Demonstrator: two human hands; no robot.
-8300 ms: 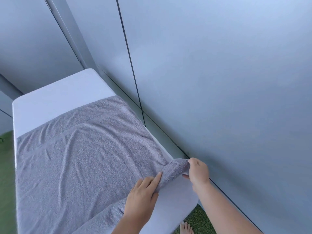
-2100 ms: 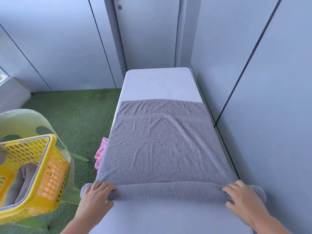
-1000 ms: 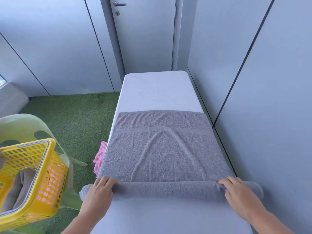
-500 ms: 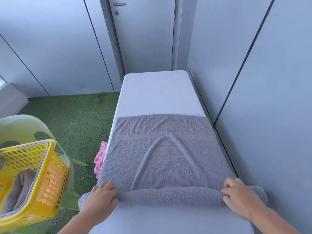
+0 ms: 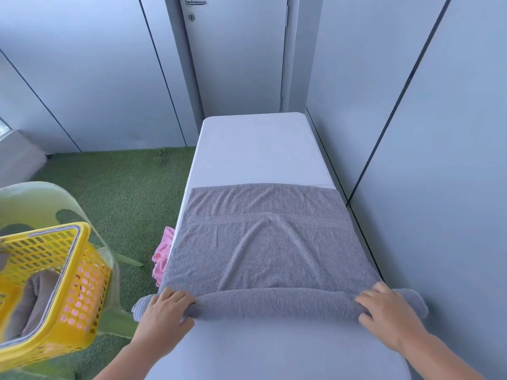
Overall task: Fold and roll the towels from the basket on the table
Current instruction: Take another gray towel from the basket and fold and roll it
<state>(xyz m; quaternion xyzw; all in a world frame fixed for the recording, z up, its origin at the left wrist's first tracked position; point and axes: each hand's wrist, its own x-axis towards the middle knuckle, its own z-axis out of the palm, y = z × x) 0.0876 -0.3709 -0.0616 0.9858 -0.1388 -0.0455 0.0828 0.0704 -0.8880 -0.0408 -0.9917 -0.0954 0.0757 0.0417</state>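
Pressing down on the rolled part of one grey towel [image 5: 270,242], I have my left hand [image 5: 164,311] curled over the roll near its left end and my right hand [image 5: 384,311] curled over it near the right end, fingers on top, palms hidden against the cloth. Ahead of my hands the unrolled stretch lies flat on the white table [image 5: 255,149], creased in the middle. I can read no writing or label anywhere. Left of my left hand sits one yellow basket [image 5: 68,283] on a pale green chair [image 5: 33,198], cut off by the edge, with a grey towel inside, blurred. One pink cloth [image 5: 162,256] shows beside the table, partly hidden.
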